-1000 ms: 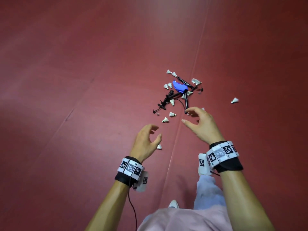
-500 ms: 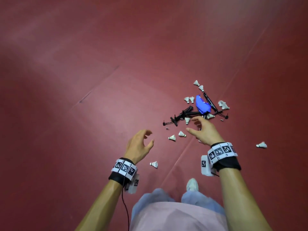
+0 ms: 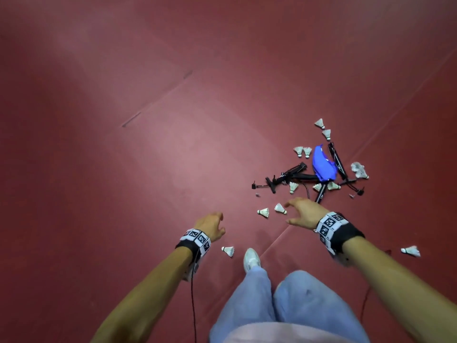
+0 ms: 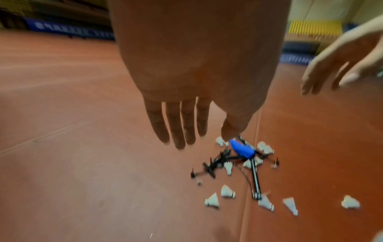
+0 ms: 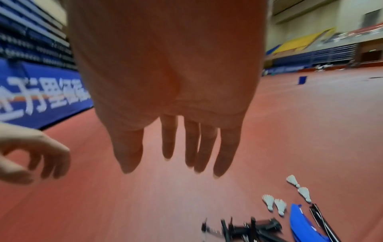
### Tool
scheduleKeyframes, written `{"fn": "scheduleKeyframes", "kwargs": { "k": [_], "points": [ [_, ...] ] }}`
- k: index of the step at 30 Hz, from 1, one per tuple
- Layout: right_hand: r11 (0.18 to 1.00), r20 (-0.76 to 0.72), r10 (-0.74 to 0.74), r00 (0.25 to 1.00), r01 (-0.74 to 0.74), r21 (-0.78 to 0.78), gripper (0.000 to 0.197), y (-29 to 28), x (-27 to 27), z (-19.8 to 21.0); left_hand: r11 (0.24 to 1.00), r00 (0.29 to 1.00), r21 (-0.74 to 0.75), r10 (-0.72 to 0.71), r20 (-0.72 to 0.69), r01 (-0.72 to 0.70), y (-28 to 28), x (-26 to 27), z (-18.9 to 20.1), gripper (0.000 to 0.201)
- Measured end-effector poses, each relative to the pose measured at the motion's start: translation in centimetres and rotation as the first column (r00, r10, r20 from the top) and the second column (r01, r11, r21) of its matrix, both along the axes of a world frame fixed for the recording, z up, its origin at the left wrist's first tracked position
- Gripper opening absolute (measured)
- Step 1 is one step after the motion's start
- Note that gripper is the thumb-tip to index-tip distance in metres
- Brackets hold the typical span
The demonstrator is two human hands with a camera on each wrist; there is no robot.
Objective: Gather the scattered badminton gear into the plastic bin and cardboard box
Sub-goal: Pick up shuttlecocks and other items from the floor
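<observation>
Both hands are held above the red floor with nothing in them. The left hand is seen with fingers loosely curled, and in its wrist view they hang almost straight; the right hand is spread, fingers relaxed and apart.

The gear lies in a heap ahead and to the right: a blue bag is draped over a tangle of black poles and cords, with white shuttlecocks scattered around it. One shuttlecock lies just beyond the right fingertips, another beside it, one near the left wrist and the white shoe, and one well apart on the right.

Neither the plastic bin nor the cardboard box is visible in any view.

Several risks are judged from this. The feather skirts could be crushed if grabbed in a full fist. The shuttlecock by the shoe could be trodden on. If the black poles are lifted by one end, cords could snag and drag the bag and nearby shuttlecocks. The outlying shuttlecock on the right could easily be overlooked.
</observation>
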State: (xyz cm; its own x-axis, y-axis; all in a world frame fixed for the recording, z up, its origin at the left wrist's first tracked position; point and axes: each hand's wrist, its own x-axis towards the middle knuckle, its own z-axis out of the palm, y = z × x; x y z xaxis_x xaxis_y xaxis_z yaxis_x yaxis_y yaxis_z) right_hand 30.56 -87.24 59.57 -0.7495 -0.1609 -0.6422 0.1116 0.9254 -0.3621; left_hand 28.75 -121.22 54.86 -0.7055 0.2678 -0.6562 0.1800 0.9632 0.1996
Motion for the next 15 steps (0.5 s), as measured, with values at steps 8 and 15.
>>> {"fn": "scheduleKeyframes", "kwargs": {
  "k": [8,15],
  "points": [
    [0.962,0.268,0.208,0.941,-0.246,0.119,0.064,0.6,-4.8,-15.2,0.977,0.959,-0.195,-0.032,0.282,0.09,-2.4,2.2,-14.7,0.05],
    [0.931,0.325,0.287,0.901,-0.342,0.126,0.069,-0.4,-9.5,-35.2,0.97,0.915,-0.21,0.191,0.355,-0.121,-2.9,3.9,-32.8,0.062]
  ]
}}
